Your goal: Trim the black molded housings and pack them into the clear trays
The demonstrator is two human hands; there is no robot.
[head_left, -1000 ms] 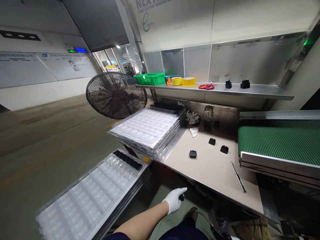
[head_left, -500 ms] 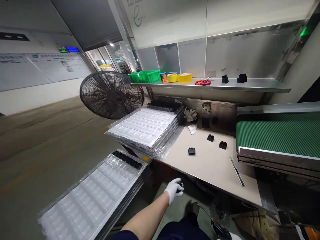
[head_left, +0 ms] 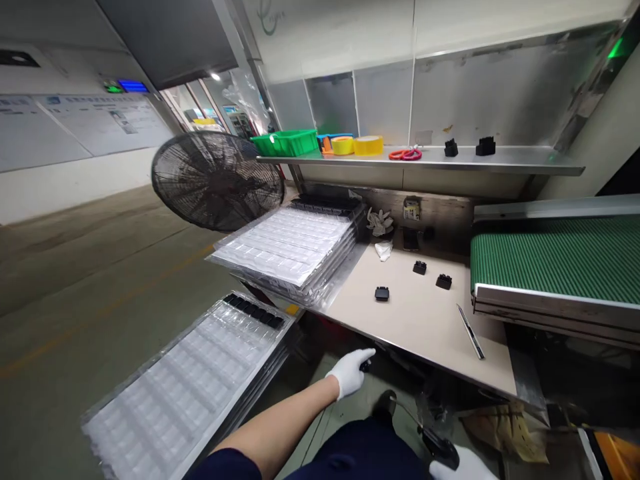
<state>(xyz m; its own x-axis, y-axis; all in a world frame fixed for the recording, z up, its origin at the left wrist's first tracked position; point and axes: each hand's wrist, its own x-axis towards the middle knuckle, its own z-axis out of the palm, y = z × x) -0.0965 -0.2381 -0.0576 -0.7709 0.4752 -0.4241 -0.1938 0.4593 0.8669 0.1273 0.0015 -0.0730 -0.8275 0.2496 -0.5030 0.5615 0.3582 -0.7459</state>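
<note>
My left hand (head_left: pixel 350 372), in a white glove, is closed round a small black part (head_left: pixel 366 366) in front of the table edge. At the bottom right my right hand (head_left: pixel 463 465), also gloved, is partly cut off by the frame and grips a black-handled tool (head_left: pixel 440 450) with a thin metal shaft. Three black parts lie on the beige table top (head_left: pixel 410 320), one of them a black block (head_left: pixel 382 293) nearest the front. A clear tray (head_left: pixel 185 380) at the lower left has a row of black parts (head_left: pixel 253 311) along its far end.
Stacked trays (head_left: pixel 287 243) sit at the table's left. A knife-like pen (head_left: pixel 471 332) lies near the green conveyor (head_left: pixel 555 267). The shelf (head_left: pixel 530 160) bears a green bin (head_left: pixel 286 143), tape rolls and scissors. A black fan (head_left: pixel 217 180) stands behind the trays.
My left hand has shifted slightly right and up, with its index finger now stretched out. More of my right hand and the tool shows. The view has tilted a little downward.
</note>
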